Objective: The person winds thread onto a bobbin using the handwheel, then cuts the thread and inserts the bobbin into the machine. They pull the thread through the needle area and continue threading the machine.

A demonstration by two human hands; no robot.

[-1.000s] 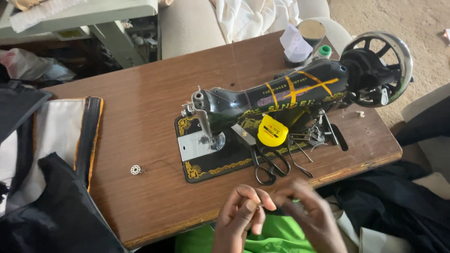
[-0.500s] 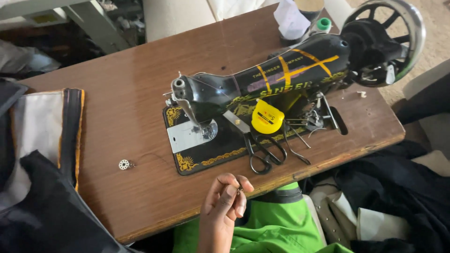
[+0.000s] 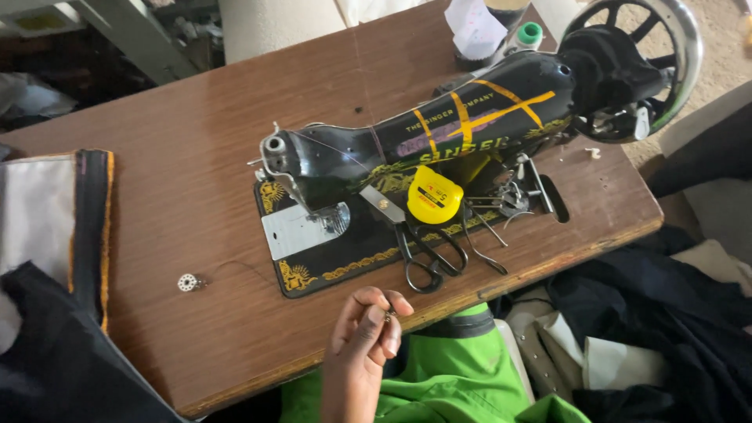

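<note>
**One hand pinched a small metal piece at the surface's near edge**

We saw a single hand [image 3: 366, 333], rising from the bottom of the view at the near edge of the wooden surface [image 3: 196, 196]. We could not tell whether it was the left or the right. Its grip was nearly closed: thumb and fingertips curled together on a small metal piece [image 3: 387, 316], too tiny for us to name or to tell which way it pointed. The fingers pointed up and away, toward the sewing machine [image 3: 439, 133], with the wrist low over the green cloth [image 3: 446, 384].

Just beyond the fingertips lay black scissors [image 3: 423, 254], their long axis running diagonally, handles toward the hand. A yellow tape measure [image 3: 435, 196] sat just behind them. A bobbin [image 3: 186, 282] lay well to the left, apart from the hand, with a thin thread trailing from it.
</note>
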